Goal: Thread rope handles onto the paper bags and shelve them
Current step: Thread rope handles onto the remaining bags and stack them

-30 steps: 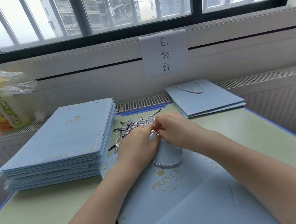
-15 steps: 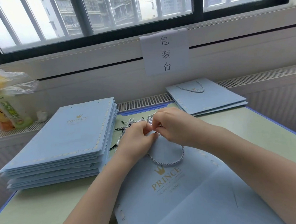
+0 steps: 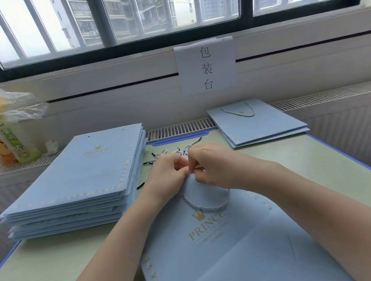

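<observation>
I have both hands at the top edge of the paper bag (image 3: pixel 210 243) lying flat on the desk (image 3: pixel 312 176). My left hand (image 3: pixel 167 174) and right hand (image 3: pixel 214 166) each keep a closed grip, pinching the rope handle (image 3: pixel 206 206) where their fingertips meet. The handle's loop hangs toward me from that pinch. The loose ropes (image 3: pixel 174 152) lie just beyond my knuckles, the unthreaded stack (image 3: pixel 78 177) to the left, the finished bags (image 3: pixel 259 127) far right.

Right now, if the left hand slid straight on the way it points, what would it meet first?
Probably the right hand, whose fingertips it already nearly touches; past that, the loose rope handles. Depth is unclear, and the left hand points up-right.
</observation>
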A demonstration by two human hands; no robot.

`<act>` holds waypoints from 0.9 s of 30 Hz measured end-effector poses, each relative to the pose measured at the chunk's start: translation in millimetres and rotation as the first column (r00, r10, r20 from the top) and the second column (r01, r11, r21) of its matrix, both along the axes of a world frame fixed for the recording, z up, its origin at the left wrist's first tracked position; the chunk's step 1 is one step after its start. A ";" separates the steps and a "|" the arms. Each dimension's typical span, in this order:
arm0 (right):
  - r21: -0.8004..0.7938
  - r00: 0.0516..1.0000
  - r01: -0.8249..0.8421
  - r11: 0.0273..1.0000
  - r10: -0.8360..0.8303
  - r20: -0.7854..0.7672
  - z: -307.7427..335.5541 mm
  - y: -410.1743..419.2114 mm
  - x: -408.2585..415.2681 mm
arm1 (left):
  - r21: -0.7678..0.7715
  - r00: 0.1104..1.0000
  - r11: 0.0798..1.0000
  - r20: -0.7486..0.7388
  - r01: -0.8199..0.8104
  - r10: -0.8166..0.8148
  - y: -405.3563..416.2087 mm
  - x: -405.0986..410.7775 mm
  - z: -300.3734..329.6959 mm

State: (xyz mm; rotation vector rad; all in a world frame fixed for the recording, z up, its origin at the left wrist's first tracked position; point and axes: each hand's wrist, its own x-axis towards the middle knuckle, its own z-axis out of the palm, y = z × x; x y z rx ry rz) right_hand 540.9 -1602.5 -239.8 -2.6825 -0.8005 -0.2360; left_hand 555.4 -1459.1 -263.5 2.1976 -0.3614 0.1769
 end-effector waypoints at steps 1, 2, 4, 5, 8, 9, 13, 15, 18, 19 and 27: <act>0.019 1.000 0.004 1.000 -0.003 -0.012 -0.2 0.4 -0.3 | -0.006 1.000 1.000 0.004 0.004 -0.004 -0.1 -0.2 0.2; 0.042 1.000 0.006 0.999 -0.005 -0.025 0.3 0.6 -0.8 | -0.013 1.000 1.000 0.011 0.006 -0.006 0.0 -0.4 0.4; 0.085 0.999 -0.003 0.996 0.007 -0.046 2.5 -0.6 -1.0 | -0.023 1.000 1.000 0.019 0.003 -0.003 -0.3 -1.3 1.2; 0.103 0.998 -0.006 0.995 0.012 -0.057 3.8 -1.7 -0.4 | -0.027 1.000 1.000 0.020 -0.001 0.002 -0.3 -1.4 1.6; 0.140 0.997 0.000 0.990 0.011 -0.076 5.3 -3.4 3.0 | -0.048 0.999 0.999 0.032 -0.007 0.009 0.9 -0.2 2.2; 0.152 0.998 -0.002 0.988 0.013 -0.067 4.6 -3.3 4.4 | -0.051 0.999 0.999 0.035 -0.009 0.011 1.3 0.1 2.2; 0.185 0.999 -0.007 0.983 -0.003 0.051 3.0 -2.7 7.7 | -0.072 0.999 0.997 0.032 -0.041 0.044 0.8 1.0 3.9; 0.195 0.995 0.006 0.981 -0.026 0.099 2.4 -3.4 9.1 | -0.074 1.000 0.997 -0.005 -0.027 0.027 0.4 -0.7 7.3; 0.216 0.991 0.030 0.976 -0.057 0.119 -1.0 -4.8 12.0 | 0.058 0.996 0.998 -0.084 0.026 -0.021 -1.4 -3.9 11.5; 0.228 0.992 0.033 0.973 -0.061 0.114 -1.9 -5.3 12.7 | 0.098 0.996 0.995 -0.090 0.022 -0.013 -1.7 -4.3 11.9; 0.315 1.000 -0.012 0.949 0.014 -0.002 4.5 -12.0 10.2 | 0.084 0.992 0.996 -0.127 0.004 0.007 0.2 -5.5 12.8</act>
